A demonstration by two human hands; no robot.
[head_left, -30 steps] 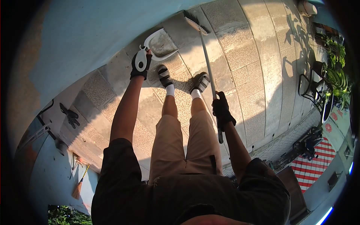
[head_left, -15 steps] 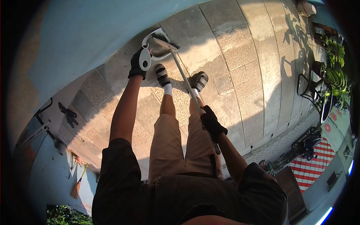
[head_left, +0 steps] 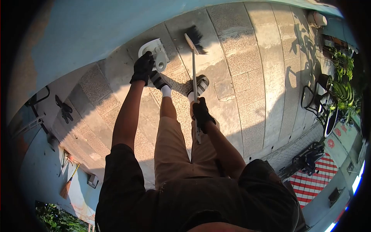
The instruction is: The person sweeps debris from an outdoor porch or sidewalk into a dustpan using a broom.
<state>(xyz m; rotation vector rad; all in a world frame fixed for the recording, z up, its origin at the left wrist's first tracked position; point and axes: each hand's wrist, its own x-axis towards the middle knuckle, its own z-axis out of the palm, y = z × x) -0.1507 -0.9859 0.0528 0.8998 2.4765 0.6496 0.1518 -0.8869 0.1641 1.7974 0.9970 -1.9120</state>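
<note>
I stand on a tiled pavement and look straight down past my legs. My left hand (head_left: 142, 68), in a black glove, grips the handle of a white dustpan (head_left: 157, 54) held just above the ground in front of my feet. My right hand (head_left: 201, 113), also gloved, is closed around the long pale handle of a broom (head_left: 194, 62). The broom's dark bristle head (head_left: 196, 38) is raised to the right of the dustpan, apart from it.
A blue wall (head_left: 89, 34) runs along the left. A small straw broom (head_left: 67, 185) leans at lower left, and dark gloves (head_left: 63, 110) lie on the floor. Potted plants (head_left: 340, 85) and a metal stand (head_left: 315, 98) stand at right, with a red-striped mat (head_left: 311, 181) below.
The broom head swept left to the dustpan's mouth, then lifted away to its right. My left hand turned the dustpan up. My right hand slid inward over my right leg.
</note>
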